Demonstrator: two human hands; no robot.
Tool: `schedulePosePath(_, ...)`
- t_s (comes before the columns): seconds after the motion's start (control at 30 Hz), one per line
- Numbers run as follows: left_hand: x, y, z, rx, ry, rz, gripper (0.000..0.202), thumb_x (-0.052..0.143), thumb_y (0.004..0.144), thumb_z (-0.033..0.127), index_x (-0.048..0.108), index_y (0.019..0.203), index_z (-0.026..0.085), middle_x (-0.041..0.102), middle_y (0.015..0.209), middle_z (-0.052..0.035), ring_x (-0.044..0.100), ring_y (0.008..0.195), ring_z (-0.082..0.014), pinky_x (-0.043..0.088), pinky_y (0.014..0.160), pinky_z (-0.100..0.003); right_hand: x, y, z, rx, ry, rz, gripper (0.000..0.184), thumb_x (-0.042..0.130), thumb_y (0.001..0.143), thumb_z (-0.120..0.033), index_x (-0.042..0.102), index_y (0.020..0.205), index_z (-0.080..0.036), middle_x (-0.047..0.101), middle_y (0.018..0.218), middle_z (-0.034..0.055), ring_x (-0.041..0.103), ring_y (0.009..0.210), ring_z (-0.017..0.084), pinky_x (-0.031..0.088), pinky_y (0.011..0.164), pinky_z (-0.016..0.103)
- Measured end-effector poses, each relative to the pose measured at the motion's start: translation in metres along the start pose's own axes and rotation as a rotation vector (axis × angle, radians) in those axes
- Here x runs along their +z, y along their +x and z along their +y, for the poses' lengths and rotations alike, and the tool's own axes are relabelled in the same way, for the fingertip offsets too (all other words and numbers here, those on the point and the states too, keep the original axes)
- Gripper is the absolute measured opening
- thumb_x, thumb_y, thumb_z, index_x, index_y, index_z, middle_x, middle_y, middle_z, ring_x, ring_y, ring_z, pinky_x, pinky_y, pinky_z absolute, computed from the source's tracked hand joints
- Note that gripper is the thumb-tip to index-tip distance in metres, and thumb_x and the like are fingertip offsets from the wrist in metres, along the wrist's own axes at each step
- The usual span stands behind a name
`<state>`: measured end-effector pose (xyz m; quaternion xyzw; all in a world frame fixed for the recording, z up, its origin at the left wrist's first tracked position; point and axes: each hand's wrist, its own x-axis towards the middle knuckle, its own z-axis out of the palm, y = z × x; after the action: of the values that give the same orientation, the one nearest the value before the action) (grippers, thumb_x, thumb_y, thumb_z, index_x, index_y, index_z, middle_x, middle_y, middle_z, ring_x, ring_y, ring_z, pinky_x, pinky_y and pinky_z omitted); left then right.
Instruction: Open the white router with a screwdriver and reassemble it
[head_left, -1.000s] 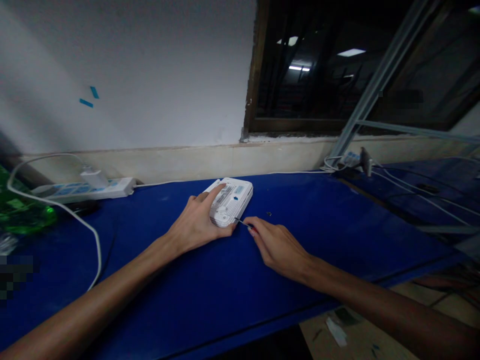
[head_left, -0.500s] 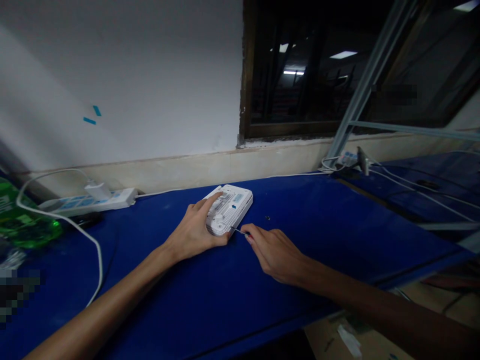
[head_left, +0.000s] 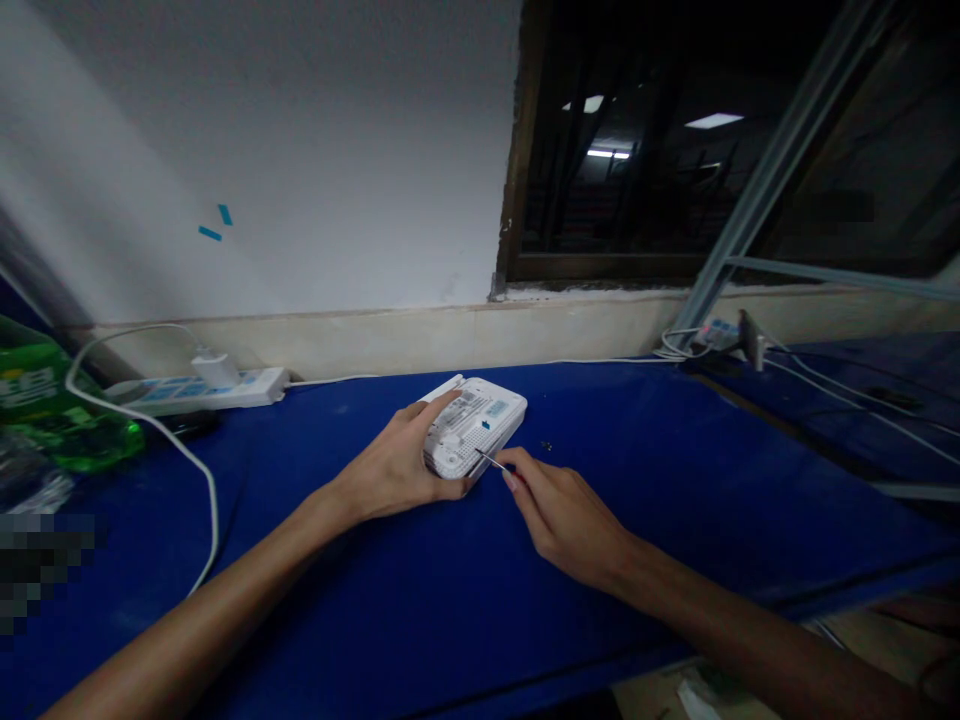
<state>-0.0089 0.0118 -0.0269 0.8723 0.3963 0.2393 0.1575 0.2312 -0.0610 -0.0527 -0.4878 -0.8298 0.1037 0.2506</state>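
White router (head_left: 474,430), underside up, long axis slanting toward the spread left hand (head_left: 386,468); right hand (head_left: 566,522) pinching a screwdriver (head_left: 491,461).

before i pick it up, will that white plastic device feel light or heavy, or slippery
The white plastic device probably feels light for its size, since the left hand alone seems to carry it. Its smooth casing may slip slightly.

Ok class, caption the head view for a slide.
Left hand holds white electronic device; right hand holds small screwdriver at its edge.
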Motion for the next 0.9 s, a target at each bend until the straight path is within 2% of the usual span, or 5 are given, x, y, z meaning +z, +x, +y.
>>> schedulePosePath(0.23,-0.045,-0.01,-0.027,0.052,0.011,-0.215,0.106,0.083,0.069,0.04,0.029,0.16,0.03,0.043,0.157,-0.0115,0.044,0.141,-0.0357,0.039,0.115,-0.056,-0.022,0.012,0.021,0.179,0.11,0.209,0.045,0.054,0.097,-0.029,0.045,0.14,-0.021,0.064,0.075,-0.0011,0.061,0.06,0.016,0.042,0.055,0.027)
schedulePosePath(0.3,-0.043,-0.011,-0.031,0.039,0.015,-0.191,0.102,0.082,0.072,0.047,0.031,0.159,0.031,0.044,0.156,-0.0119,0.045,0.141,-0.036,0.04,0.114,-0.056,-0.031,0.027,0.029,0.175,0.068,0.196,0.049,0.058,0.093,-0.027,0.046,0.14,-0.02,0.064,0.074,-0.0013,0.059,0.058,0.015,0.04,0.052,0.026)
schedulePosePath(0.4,-0.034,-0.008,-0.032,0.002,0.044,-0.127,0.101,0.079,0.074,0.059,0.032,0.159,0.032,0.047,0.154,-0.0135,0.048,0.138,-0.0373,0.041,0.111,-0.058,-0.045,0.054,0.041,0.195,-0.096,0.116,0.021,0.061,0.088,-0.023,0.066,0.108,-0.02,0.067,0.075,0.002,0.057,0.055,0.014,0.038,0.052,0.027)
schedulePosePath(0.53,-0.028,-0.003,-0.032,0.009,0.027,-0.107,0.102,0.08,0.072,0.06,0.033,0.158,0.031,0.046,0.155,-0.0127,0.047,0.138,-0.0361,0.038,0.114,-0.057,-0.052,0.079,0.055,0.141,-0.202,-0.067,0.015,0.066,0.079,-0.018,0.073,0.092,-0.02,0.068,0.069,0.0018,0.059,0.057,0.015,0.039,0.056,0.028)
schedulePosePath(0.9,-0.031,0.0,-0.034,0.072,-0.053,-0.017,0.104,0.087,0.066,0.049,0.036,0.155,0.031,0.044,0.156,-0.0106,0.044,0.142,-0.0346,0.033,0.118,-0.057,-0.038,0.072,0.066,0.054,-0.115,-0.123,0.029,0.062,0.089,-0.022,0.07,0.117,-0.018,0.07,0.067,0.0003,0.06,0.056,0.014,0.039,0.055,0.026)
